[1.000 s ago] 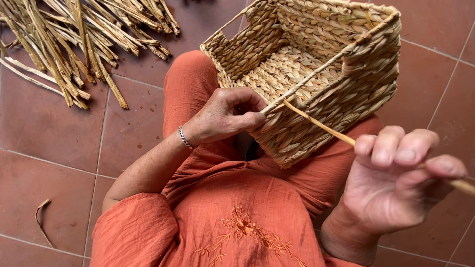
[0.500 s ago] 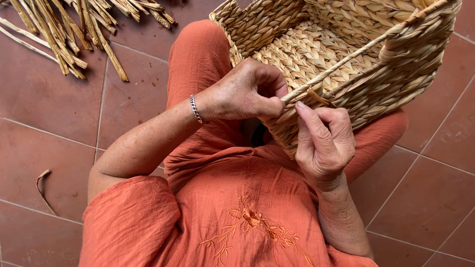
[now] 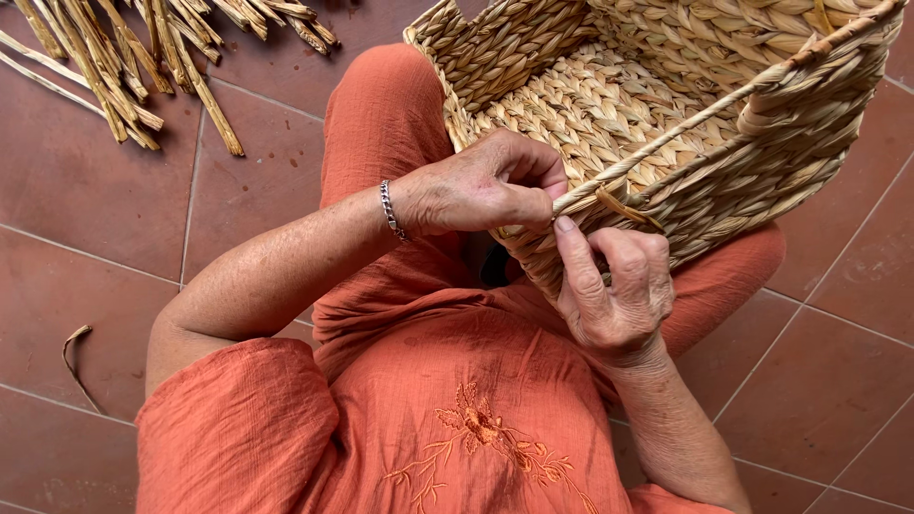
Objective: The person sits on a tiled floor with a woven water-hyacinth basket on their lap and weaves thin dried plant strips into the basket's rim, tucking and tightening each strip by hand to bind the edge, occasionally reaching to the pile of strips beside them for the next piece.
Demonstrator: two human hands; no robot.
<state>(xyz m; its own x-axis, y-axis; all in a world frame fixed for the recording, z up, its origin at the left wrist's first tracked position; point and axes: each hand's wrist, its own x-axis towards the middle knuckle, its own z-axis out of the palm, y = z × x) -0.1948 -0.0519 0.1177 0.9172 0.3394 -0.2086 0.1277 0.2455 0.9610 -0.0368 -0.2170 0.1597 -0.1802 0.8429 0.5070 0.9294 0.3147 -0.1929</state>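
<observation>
Both hands now bunched at near rim of woven basket (image 3: 666,105) on lap; right hand (image 3: 614,286) has come in from out wide, fingertips pinching strand (image 3: 624,207); left hand (image 3: 486,186) clamps rim beside it; pull done, tucking now i guess; loose reeds (image 3: 143,57) lie on tiles.

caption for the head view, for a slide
Both hands, left and right, pinch a strand at the rim of a woven basket held on the lap.
</observation>
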